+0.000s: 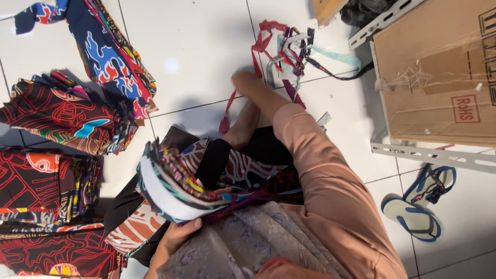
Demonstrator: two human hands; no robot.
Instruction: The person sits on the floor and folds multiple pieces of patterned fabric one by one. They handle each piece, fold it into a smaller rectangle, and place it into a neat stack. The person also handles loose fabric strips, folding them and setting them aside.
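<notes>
My left hand (pixel 178 233) grips a thick, curved stack of cut batik fabric pieces (pixel 170 188) from below and holds it over my lap. The stack's layered edges fan out in many colours. My right hand (pixel 248 82) is stretched out in a pink sleeve to the floor and looks blurred. It is next to a tangle of thin fabric strips (pixel 292 49), and a red strip (pixel 230 106) runs right past it. Whether its fingers hold anything is unclear. Grey floral cloth (pixel 248 243) covers my lap.
Several folded piles of patterned fabric (pixel 57 116) lie on the white tiled floor (pixel 196 46) at the left. A cardboard sheet (pixel 439 72) on a white metal frame (pixel 429 155) stands at the right, with a blue sandal (pixel 413 217) in front of it.
</notes>
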